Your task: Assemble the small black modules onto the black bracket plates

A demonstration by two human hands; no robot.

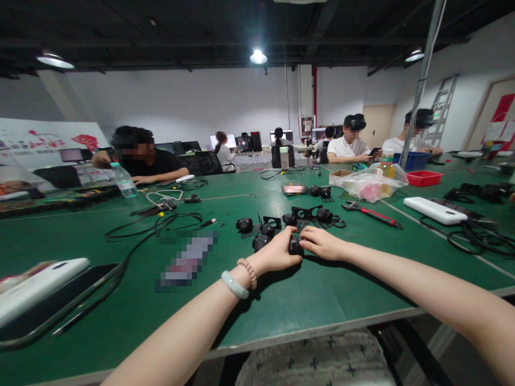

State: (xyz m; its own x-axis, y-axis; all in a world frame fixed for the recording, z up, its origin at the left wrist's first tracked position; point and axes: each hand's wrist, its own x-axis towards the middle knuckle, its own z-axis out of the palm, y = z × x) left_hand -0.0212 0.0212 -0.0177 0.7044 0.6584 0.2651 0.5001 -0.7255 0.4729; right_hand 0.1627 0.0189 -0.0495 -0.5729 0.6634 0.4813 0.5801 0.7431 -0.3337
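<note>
Head view shows the left hand [277, 254] curled around a small, rounded, black plastic-looking part [295, 246] over the flat green tabletop [265, 308], the right hand [323, 243] touching it, grip unclear, so steady left-hand bracing should prevent slipping.

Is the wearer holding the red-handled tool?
No: the red-handled tool lies on the green table, apart from the left hand and the right hand.

- ceiling lamp [258, 57] glaring white, high beyond the left hand [281, 250]; dark ceiling [193, 29] around it.
- shadows on the table [346, 297] beneath that hand and the right hand [321, 243].
- pixelated patch [189, 262] left of both.
- wide-angle stretching toward the edges.
</note>
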